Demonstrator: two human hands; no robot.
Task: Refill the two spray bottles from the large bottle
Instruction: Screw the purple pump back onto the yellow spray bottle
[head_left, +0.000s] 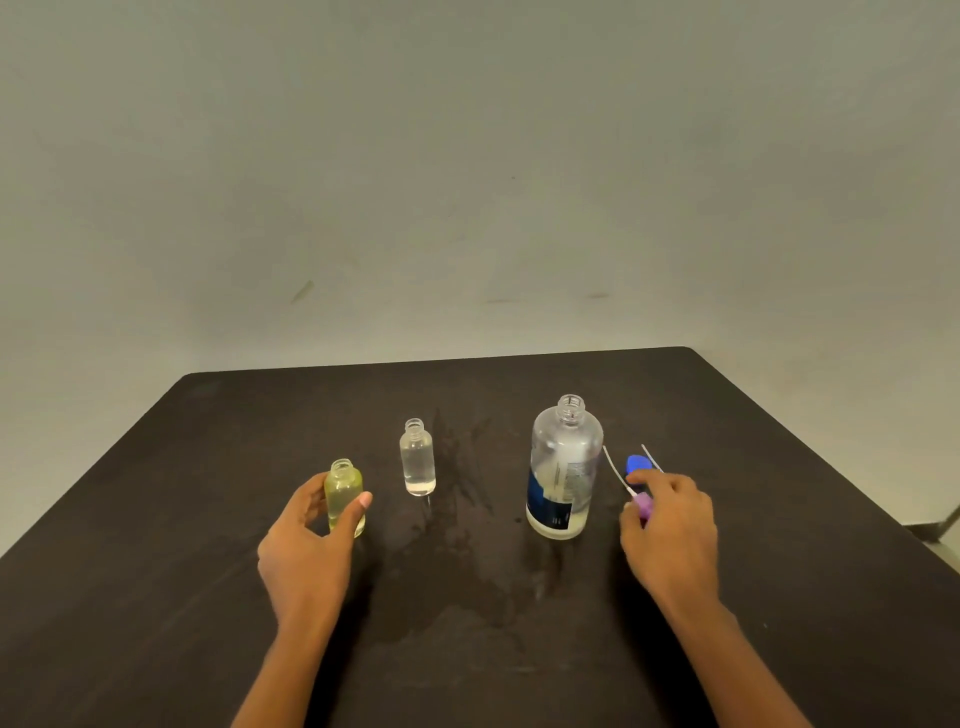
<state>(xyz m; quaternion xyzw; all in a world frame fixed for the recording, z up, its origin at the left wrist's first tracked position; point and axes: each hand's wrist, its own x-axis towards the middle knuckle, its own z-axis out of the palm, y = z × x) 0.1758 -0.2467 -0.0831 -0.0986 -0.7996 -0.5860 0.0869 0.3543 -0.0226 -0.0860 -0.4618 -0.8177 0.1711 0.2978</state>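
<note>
Left hand (311, 540) grips yellow-tinted uncapped spray bottle (344, 496); large bottle (563, 470) open

Two bare forearms enter from the near edge of the frame, each ending in a bare hand. No sleeve, cuff, watch, bracelet or ring shows on either arm as far as the frame reaches. The left hand (311, 545) has a short, rounded thumbnail with a pale pinkish look. The right hand (672, 530) is seen from the back, knuckles showing; its nails are mostly hidden. Both forearms are slim and unmarked.
</note>
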